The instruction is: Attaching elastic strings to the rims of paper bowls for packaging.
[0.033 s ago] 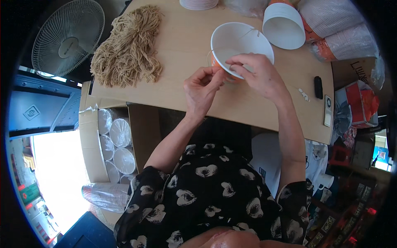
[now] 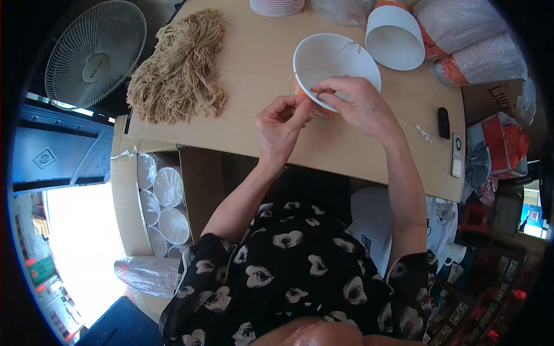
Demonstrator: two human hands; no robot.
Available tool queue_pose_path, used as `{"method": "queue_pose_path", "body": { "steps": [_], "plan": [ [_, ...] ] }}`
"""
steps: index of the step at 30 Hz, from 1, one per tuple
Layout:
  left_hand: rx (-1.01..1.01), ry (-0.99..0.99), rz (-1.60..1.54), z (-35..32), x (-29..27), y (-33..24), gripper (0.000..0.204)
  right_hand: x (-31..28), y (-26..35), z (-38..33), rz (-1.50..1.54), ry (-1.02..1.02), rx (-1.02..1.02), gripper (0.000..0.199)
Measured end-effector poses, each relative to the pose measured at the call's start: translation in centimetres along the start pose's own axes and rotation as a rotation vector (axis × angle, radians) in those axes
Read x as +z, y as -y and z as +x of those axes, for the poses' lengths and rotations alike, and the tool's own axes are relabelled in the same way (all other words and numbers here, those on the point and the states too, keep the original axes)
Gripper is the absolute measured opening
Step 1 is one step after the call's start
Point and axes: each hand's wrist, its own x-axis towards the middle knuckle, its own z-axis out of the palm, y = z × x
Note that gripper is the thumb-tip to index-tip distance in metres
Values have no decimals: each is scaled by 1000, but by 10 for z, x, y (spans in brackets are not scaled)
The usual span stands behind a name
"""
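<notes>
A large paper bucket (image 2: 323, 60), white inside and orange outside, is tipped toward me on the table. Thin twine (image 2: 290, 81) loops outside its left edge, and another bit of strand crosses the far rim. My left hand (image 2: 281, 126) is at the bucket's near left side, thumb and fingers pinched together by the outer wall. Whatever lies in that pinch is too small to make out. Over the near rim bends my right hand (image 2: 358, 104), its thumb and fingertips drawn together just inside the bucket. What those fingertips hold is hidden.
A bundle of tan twine (image 2: 179, 69) lies at the left, beside a fan (image 2: 95, 66). More paper buckets (image 2: 395, 40) and bagged stacks (image 2: 487, 63) stand back right. A black object (image 2: 443, 122) and a pale remote-like device (image 2: 456, 155) lie near the right edge. Below left, an open carton (image 2: 124, 196) holds wrapped cups.
</notes>
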Motion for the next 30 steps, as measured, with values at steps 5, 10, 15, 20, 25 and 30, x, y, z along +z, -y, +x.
{"method": "queue_pose_path", "body": {
  "steps": [5, 10, 15, 20, 25, 30],
  "plan": [
    [-3, 11, 53, -1, -2, -1, 18, -3, 2, 9, 119, 165, 90, 18],
    [-14, 58, 41, 2, -3, -2, 18, -3, -9, 16, 97, 189, -5, 14],
    [31, 95, 24, 4, 0, -2, 20, -6, -11, 20, 126, 209, -43, 12],
    [86, 88, 39, 4, 0, -1, 20, -6, -14, 17, 100, 150, 8, 14],
    [19, 131, 81, 4, -4, -1, 15, -10, -15, 17, 174, 188, 120, 16],
    [26, 138, 94, 4, -2, -2, 14, -17, -19, 15, 285, 201, 99, 20]
  ]
}}
